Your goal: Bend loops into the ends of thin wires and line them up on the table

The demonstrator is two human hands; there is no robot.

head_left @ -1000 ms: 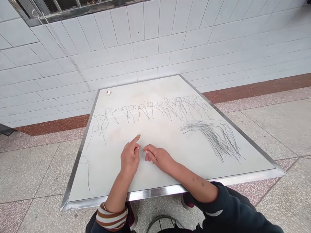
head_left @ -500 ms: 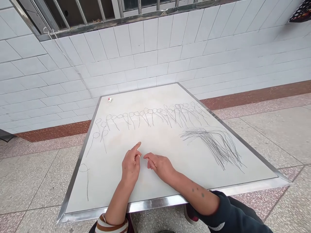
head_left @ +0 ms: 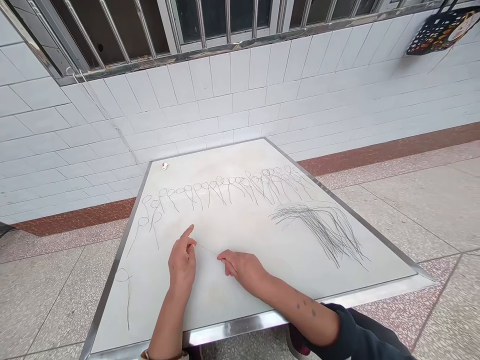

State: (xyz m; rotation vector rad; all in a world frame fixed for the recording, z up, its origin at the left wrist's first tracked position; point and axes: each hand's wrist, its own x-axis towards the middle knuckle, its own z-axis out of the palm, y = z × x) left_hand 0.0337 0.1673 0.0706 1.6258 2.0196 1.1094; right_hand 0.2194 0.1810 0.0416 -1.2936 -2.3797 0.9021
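A thin wire is stretched between my two hands above the white table. My left hand pinches one end of it, with the index finger pointing up and away. The other end is in my right hand, its thumb and fingers pressed together. To the right of my hands lies a loose bundle of dark straight wires. Beyond them runs a row of wires with looped ends, several overlapping. One looped wire lies alone near the left edge.
A small white and red item sits in the table's far left corner. Metal trim borders the tabletop. Behind it stands a white tiled wall with a barred window and a hanging patterned bag.
My hands have moved apart, the left going farther left, and a length of wire now shows between them. The view has shifted slightly, bringing more of the window and bag into sight.
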